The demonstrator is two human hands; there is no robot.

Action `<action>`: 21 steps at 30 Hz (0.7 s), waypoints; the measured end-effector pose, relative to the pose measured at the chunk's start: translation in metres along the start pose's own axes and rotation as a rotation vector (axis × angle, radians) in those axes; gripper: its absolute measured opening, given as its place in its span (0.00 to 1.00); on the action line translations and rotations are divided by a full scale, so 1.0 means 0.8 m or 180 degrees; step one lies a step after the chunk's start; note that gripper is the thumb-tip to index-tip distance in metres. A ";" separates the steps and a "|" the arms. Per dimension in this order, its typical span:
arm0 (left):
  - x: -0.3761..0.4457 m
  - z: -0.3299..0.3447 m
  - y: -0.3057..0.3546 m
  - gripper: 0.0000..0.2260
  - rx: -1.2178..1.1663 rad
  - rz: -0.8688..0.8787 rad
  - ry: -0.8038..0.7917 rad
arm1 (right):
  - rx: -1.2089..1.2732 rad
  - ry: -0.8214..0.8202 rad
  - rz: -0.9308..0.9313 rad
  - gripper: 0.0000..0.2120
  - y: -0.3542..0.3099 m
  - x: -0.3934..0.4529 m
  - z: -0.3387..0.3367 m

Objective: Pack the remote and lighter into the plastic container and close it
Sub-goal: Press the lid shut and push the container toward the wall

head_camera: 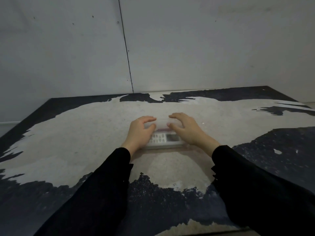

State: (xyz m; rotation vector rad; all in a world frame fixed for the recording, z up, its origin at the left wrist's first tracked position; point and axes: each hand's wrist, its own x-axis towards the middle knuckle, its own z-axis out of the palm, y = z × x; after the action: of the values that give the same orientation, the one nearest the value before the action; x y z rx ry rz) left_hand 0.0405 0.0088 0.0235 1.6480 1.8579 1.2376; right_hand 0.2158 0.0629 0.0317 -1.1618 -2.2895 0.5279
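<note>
A clear plastic container (162, 124) lies in the middle of the worn table, its transparent lid lying over it. Through the plastic I see a white remote (163, 138) with buttons and a small screen, lying lengthwise. Behind the remote a thin pink strip (162, 129) shows; I cannot tell whether it is the lighter. My left hand (140, 132) rests on the container's left end, fingers curled over the lid. My right hand (186, 129) covers the right end the same way. Both hands press on the lid from above.
The table (85, 130) is pale in the middle with dark, flaking patches toward the edges. Grey wall panels (153, 48) stand close behind it. A tiny white speck (203, 123) lies to the right of my right hand. Black sleeves cover both forearms.
</note>
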 end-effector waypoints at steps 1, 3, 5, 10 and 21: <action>-0.001 -0.001 0.001 0.11 -0.0037 -0.0012 0.0006 | 0.0023 0.0274 -0.0156 0.20 -0.002 -0.006 -0.002; -0.006 -0.003 0.006 0.09 -0.0082 0.0112 0.0158 | -0.0418 0.0441 -0.0792 0.19 -0.008 -0.022 -0.007; -0.009 -0.003 0.005 0.06 0.0200 0.0401 0.0542 | -0.0888 0.0095 -0.1362 0.17 -0.011 -0.035 -0.004; -0.025 0.002 0.014 0.16 0.0980 0.0970 0.0635 | -0.1343 -0.0009 -0.1596 0.10 0.005 -0.043 -0.008; 0.067 0.109 0.049 0.22 0.1484 0.1445 -0.0784 | -0.2205 0.0654 0.0005 0.09 0.128 0.020 -0.069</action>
State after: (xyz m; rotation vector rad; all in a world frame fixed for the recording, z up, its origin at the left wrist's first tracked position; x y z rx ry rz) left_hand 0.1166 0.0882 0.0211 2.4508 1.7595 0.7198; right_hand 0.3046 0.1391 0.0239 -1.4355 -2.3432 -0.4149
